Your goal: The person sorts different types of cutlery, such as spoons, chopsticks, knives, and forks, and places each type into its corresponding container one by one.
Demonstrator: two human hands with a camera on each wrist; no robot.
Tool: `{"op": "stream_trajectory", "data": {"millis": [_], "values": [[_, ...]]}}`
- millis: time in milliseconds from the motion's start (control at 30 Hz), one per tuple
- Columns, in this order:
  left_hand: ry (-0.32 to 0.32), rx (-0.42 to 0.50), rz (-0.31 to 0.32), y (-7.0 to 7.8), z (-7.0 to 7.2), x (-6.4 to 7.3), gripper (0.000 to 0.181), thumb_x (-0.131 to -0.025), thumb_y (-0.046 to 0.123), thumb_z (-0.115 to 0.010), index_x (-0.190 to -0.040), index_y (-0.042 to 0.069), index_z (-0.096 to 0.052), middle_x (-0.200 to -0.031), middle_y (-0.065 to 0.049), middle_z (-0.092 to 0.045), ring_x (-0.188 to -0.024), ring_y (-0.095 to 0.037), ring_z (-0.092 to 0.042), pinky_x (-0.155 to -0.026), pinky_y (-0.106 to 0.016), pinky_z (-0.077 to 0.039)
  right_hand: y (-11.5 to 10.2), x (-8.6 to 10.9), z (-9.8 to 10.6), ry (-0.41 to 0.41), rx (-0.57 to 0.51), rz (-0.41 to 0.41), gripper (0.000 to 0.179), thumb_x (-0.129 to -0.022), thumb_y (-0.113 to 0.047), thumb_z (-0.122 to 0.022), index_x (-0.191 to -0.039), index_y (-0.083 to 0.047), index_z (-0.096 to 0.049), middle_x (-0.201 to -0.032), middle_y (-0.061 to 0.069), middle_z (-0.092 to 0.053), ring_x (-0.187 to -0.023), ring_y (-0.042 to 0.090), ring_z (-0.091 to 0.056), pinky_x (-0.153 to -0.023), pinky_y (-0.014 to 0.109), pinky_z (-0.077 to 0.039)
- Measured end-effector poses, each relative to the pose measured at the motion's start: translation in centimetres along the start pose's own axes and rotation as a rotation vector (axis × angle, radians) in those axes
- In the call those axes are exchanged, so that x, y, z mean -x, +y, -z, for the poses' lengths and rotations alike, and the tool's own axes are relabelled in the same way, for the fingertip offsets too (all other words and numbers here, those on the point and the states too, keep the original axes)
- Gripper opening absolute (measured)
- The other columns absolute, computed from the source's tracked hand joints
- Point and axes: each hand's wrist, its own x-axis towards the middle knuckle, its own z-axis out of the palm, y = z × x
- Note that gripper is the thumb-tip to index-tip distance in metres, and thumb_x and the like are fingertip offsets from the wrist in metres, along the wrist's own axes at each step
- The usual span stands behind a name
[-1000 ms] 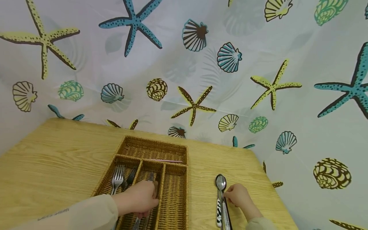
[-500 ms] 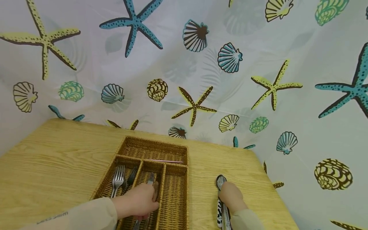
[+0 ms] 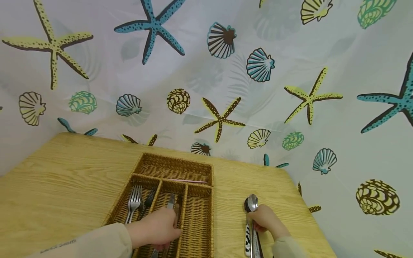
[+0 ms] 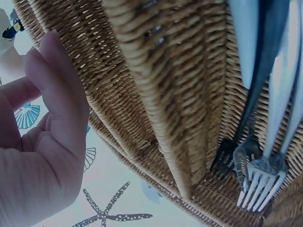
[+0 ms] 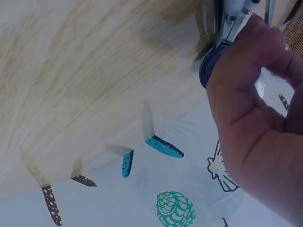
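Beside the wicker tray (image 3: 211, 215), my right hand (image 3: 265, 220) pinches a metal spoon (image 3: 253, 201) by its neck, with the bowl pointing away from me. Underneath it lie a dark-bowled spoon (image 3: 246, 207) and a black-and-white patterned handle (image 3: 247, 239). In the right wrist view, my curled fingers (image 5: 246, 71) partly hide the handles. Over the tray's middle compartment hangs my left hand (image 3: 156, 229), fingers loosely curled, covering part of a table knife (image 3: 171, 200). No item shows between those fingers in the left wrist view.
Metal forks (image 3: 133, 200) and a dark fork (image 4: 226, 153) lie in the tray's left compartment. A thin pink stick (image 3: 185, 180) rests in its back compartment. Behind the wooden table (image 3: 71, 168) hangs a curtain (image 3: 226, 86) with shells and starfish.
My right hand has reached over the spoons and taken the top one, shifting its bowl slightly right, apart from the dark bowl. My left hand stays in place.
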Motion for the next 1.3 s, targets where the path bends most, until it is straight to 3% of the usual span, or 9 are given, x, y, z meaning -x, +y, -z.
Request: {"op": "stream_trajectory", "data": {"millis": [100, 233, 500, 700, 900, 1300], "values": [[-0.02, 0.036, -0.021, 0.3, -0.1, 0.0, 0.044, -0.09, 0.011, -0.058, -0.046, 0.006, -0.053, -0.043, -0.006, -0.053, -0.034, -0.009, -0.043, -0.051, -0.026, -0.05, -0.3, 0.3, 0.7, -0.014, -0.047, -0.004, 0.02, -0.082, -0.008, -0.053, -0.062, -0.005, -0.049, -0.048, 0.002, -0.048, -0.04, 0.009, -0.045, -0.041, 0.023, -0.045], [-0.041, 0.105, -0.012, 0.7, -0.2, -0.2, 0.04, -0.09, 0.011, -0.058, -0.052, 0.0, -0.06, -0.046, -0.006, -0.056, -0.036, -0.008, -0.044, -0.047, -0.028, -0.05, -1.3, 0.9, 1.5, -0.043, -0.118, 0.004, 0.02, -0.086, -0.007, -0.051, -0.067, -0.002, -0.053, -0.051, 0.002, -0.049, -0.041, 0.01, -0.045, -0.043, 0.023, -0.044], [-0.037, 0.185, -0.019, 1.4, -0.7, -0.7, 0.036, -0.09, 0.012, -0.058, -0.059, -0.005, -0.065, -0.043, 0.0, -0.052, -0.035, -0.008, -0.044, -0.044, -0.026, -0.048, -4.1, 2.3, 2.0, -0.268, -0.316, 0.144, 0.022, -0.09, -0.015, -0.052, -0.071, -0.006, -0.055, -0.058, -0.003, -0.052, -0.049, 0.005, -0.051, -0.048, 0.021, -0.047], [-0.012, 0.233, 0.004, 2.5, -1.3, -1.5, 0.033, -0.091, 0.015, -0.057, -0.063, -0.001, -0.067, -0.047, 0.003, -0.053, -0.038, -0.006, -0.047, -0.047, -0.027, -0.05, -6.1, 3.4, 1.4, -0.388, -0.438, 0.181, 0.021, -0.093, -0.017, -0.052, -0.074, -0.009, -0.058, -0.06, -0.005, -0.053, -0.051, 0.003, -0.051, -0.05, 0.019, -0.046], [0.042, 0.201, 0.025, 3.7, -2.6, -2.2, 0.035, -0.09, 0.025, -0.061, -0.063, 0.002, -0.067, -0.053, -0.002, -0.061, -0.039, -0.006, -0.05, -0.047, -0.027, -0.051, -7.9, 4.4, 0.2, -0.416, -0.504, 0.197, 0.019, -0.093, -0.017, -0.053, -0.08, -0.005, -0.06, -0.063, -0.003, -0.055, -0.052, 0.003, -0.052, -0.05, 0.018, -0.045], [0.032, 0.188, -0.001, 4.2, -3.3, -2.4, 0.033, -0.088, 0.026, -0.064, -0.066, 0.001, -0.068, -0.06, -0.008, -0.067, -0.044, -0.007, -0.056, -0.049, -0.028, -0.053, -9.6, 5.2, -1.4, -0.428, -0.541, 0.219, 0.017, -0.092, -0.014, -0.052, -0.079, -0.005, -0.06, -0.061, -0.004, -0.055, -0.05, 0.003, -0.051, -0.048, 0.017, -0.044]]}}
